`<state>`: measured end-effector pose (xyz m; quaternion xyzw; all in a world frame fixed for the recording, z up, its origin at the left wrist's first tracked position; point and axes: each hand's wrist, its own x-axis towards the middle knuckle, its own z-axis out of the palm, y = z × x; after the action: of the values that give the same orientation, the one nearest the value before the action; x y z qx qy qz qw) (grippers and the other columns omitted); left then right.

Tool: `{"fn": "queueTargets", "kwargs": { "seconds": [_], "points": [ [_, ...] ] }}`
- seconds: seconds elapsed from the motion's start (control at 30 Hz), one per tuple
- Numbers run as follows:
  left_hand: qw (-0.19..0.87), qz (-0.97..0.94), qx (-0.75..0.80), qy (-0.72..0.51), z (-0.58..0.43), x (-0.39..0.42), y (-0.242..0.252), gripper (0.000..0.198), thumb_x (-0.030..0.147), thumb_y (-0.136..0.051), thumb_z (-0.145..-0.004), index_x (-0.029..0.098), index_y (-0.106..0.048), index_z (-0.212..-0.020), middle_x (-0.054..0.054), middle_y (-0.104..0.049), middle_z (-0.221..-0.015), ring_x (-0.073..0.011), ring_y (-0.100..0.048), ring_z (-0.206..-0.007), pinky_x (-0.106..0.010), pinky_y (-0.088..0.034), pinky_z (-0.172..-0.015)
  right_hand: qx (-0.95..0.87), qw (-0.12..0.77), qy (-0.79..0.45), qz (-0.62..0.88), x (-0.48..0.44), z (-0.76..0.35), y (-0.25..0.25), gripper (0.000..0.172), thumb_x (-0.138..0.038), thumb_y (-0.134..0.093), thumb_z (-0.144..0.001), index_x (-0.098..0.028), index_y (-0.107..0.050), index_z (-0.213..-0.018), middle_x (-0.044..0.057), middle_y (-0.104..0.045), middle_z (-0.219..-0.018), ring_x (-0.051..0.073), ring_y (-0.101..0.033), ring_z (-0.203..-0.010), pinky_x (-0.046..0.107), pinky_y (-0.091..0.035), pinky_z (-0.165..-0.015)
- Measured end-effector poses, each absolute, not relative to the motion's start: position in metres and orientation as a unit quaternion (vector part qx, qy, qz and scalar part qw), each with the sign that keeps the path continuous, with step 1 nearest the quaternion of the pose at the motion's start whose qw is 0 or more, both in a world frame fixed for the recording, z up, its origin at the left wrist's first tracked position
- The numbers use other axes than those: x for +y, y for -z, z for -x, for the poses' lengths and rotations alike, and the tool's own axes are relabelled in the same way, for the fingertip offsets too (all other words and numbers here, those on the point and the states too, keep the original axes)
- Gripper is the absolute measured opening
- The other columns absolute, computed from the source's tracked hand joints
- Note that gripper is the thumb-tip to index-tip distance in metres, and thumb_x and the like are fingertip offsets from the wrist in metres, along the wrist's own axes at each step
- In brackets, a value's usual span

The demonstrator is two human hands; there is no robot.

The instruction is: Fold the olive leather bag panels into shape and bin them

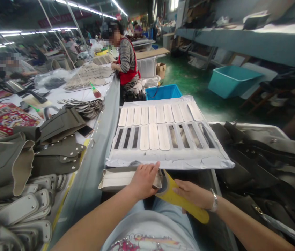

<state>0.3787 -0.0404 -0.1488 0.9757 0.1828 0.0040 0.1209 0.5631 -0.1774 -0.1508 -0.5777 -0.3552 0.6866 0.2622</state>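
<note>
An olive-grey bag piece point(118, 179) with a whitish base panel lies across in front of me, above my lap. My left hand point(144, 179) is closed over its right end, with the fingers on top of the panel. In my right hand point(194, 195) is a long, flat yellow tool point(202, 215) with a rounded end, gripped around its middle. Its wider, greyish end touches or almost touches the right end of the bag piece; the exact contact is hidden. Just beyond both hands is a white-covered board point(131, 155) with rows of whitish rounded strips point(152, 114) and open slots.
Olive bag parts point(58, 125) and stacked strips with metal studs point(27, 209) cover the left table. A bin of dark bag pieces point(257, 157) stands at my right. Beyond the board are a blue bin point(163, 92) and a co-worker in a red apron point(130, 62).
</note>
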Motion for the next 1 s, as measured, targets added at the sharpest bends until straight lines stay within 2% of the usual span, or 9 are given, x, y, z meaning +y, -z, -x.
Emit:
{"fn": "queueTargets", "kwargs": {
  "seconds": [0.17, 0.3, 0.57, 0.77, 0.87, 1.0],
  "points": [
    [0.115, -0.978, 0.175, -0.010, -0.377, -0.043, 0.148, 0.091, 0.030, -0.060, -0.066, 0.011, -0.013, -0.141, -0.015, -0.042, -0.128, -0.0287, -0.038, -0.115, -0.042, -0.025, -0.099, -0.426, 0.213, -0.657, 0.585, -0.162, -0.561, 0.151, 0.030, -0.049, -0.040, -0.087, -0.020, -0.042, -0.093, 0.003, -0.061, -0.066, 0.012, -0.053, -0.039, 0.022, -0.041, -0.036],
    [0.126, -0.977, 0.174, -0.003, -0.377, -0.041, 0.149, 0.091, 0.030, -0.059, -0.067, 0.011, -0.011, -0.142, -0.016, -0.043, -0.128, -0.0288, -0.038, -0.116, -0.042, -0.024, -0.100, -0.464, 0.202, -0.635, 0.583, -0.152, -0.558, 0.156, 0.031, -0.046, -0.047, -0.083, -0.020, -0.044, -0.099, 0.001, -0.059, -0.066, 0.011, -0.051, -0.038, 0.020, -0.039, -0.033],
    [0.121, -0.981, 0.147, 0.039, -0.373, -0.031, 0.148, 0.092, 0.028, -0.061, -0.069, 0.014, -0.007, -0.143, -0.018, -0.039, -0.131, -0.0304, -0.036, -0.120, -0.043, -0.024, -0.100, -0.450, 0.153, -0.645, 0.599, -0.141, -0.550, 0.154, 0.025, -0.040, -0.047, -0.083, -0.018, -0.043, -0.094, -0.001, -0.056, -0.059, 0.008, -0.047, -0.032, 0.018, -0.035, -0.027],
    [0.110, -0.987, 0.106, 0.060, -0.369, -0.020, 0.149, 0.085, 0.020, -0.054, -0.075, 0.017, -0.003, -0.143, -0.022, -0.033, -0.136, -0.0327, -0.034, -0.123, -0.045, -0.025, -0.100, -0.401, 0.193, -0.658, 0.608, -0.142, -0.537, 0.156, 0.027, -0.043, -0.042, -0.086, -0.017, -0.039, -0.094, -0.003, -0.053, -0.062, 0.007, -0.048, -0.037, 0.016, -0.039, -0.030],
    [0.141, -0.984, 0.088, 0.065, -0.365, -0.011, 0.149, 0.094, 0.022, -0.061, -0.070, 0.017, -0.002, -0.143, -0.020, -0.030, -0.139, -0.0324, -0.032, -0.125, -0.045, -0.023, -0.101, -0.387, 0.209, -0.653, 0.617, -0.142, -0.529, 0.162, 0.029, -0.046, -0.040, -0.086, -0.018, -0.038, -0.092, -0.004, -0.052, -0.060, 0.007, -0.047, -0.036, 0.017, -0.038, -0.029],
    [0.207, -0.975, 0.046, 0.067, -0.358, 0.002, 0.150, 0.105, 0.032, -0.071, -0.060, 0.016, -0.008, -0.142, -0.018, -0.023, -0.144, -0.0317, -0.026, -0.129, -0.043, -0.020, -0.105, -0.331, 0.237, -0.624, 0.667, -0.141, -0.514, 0.171, 0.026, -0.044, -0.040, -0.086, -0.018, -0.039, -0.093, -0.005, -0.052, -0.057, 0.009, -0.047, -0.035, 0.019, -0.038, -0.029]
  ]
}}
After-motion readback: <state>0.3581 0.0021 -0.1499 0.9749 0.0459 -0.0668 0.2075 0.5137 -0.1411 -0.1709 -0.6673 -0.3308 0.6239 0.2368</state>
